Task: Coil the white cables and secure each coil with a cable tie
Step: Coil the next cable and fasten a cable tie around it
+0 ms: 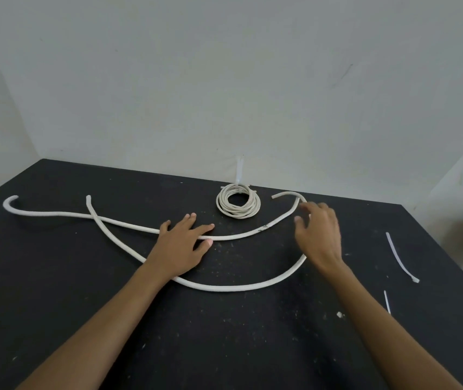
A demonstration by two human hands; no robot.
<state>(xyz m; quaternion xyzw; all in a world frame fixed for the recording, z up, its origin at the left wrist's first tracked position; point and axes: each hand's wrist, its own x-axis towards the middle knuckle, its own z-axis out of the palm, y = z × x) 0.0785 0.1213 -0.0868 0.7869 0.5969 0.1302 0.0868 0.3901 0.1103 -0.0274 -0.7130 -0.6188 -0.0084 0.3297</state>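
- The left hand (183,241) lies flat at centre frame, fingers straight and spread, pressing one loose cable (129,224) onto the black table (224,347).
- The right hand (318,235), right of centre, hovers with fingers loosely curled just beside that cable's upturned end; it seems to hold nothing, though its palm is hidden.
- A second loose cable (224,288) crosses the first at left and sweeps below both hands.
- A finished coil (238,204) sits at the table's far edge.
- Two cable ties (400,257) lie at lower right.
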